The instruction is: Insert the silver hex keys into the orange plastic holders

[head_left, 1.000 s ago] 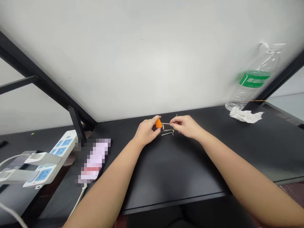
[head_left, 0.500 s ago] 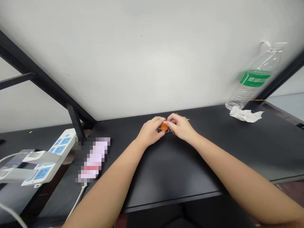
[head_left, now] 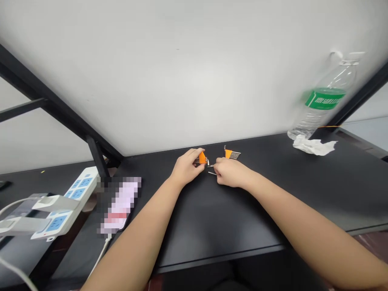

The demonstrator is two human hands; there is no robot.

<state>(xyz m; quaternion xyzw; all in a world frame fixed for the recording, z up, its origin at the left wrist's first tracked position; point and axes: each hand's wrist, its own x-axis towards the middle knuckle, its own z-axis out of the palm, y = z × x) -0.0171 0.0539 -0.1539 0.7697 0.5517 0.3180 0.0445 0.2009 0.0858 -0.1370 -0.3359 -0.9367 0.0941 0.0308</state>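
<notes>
My left hand (head_left: 187, 166) grips an orange hex key holder (head_left: 202, 157) between thumb and fingers, with metal keys in it partly hidden by the hand. A small bent hex key end (head_left: 208, 163) shows at the holder's right side. My right hand (head_left: 228, 171) is low over the table with its fingers closed on a thin hex key (head_left: 212, 173), whose shaft sticks out to the left. Just behind the right hand lies a second orange hex key set (head_left: 228, 154), its several keys fanned to the right.
On the left are a phone (head_left: 123, 202) with a white cable and a power strip (head_left: 66, 206) with chargers plugged in. A plastic bottle (head_left: 324, 99) and a crumpled tissue (head_left: 313, 145) are at the back right. A white wall (head_left: 194, 81) stands behind the black table (head_left: 212, 226).
My hands, close together around the orange holder before, have moved apart. The right hand has let go of the holder and come down nearer to me, uncovering the second set behind it.
</notes>
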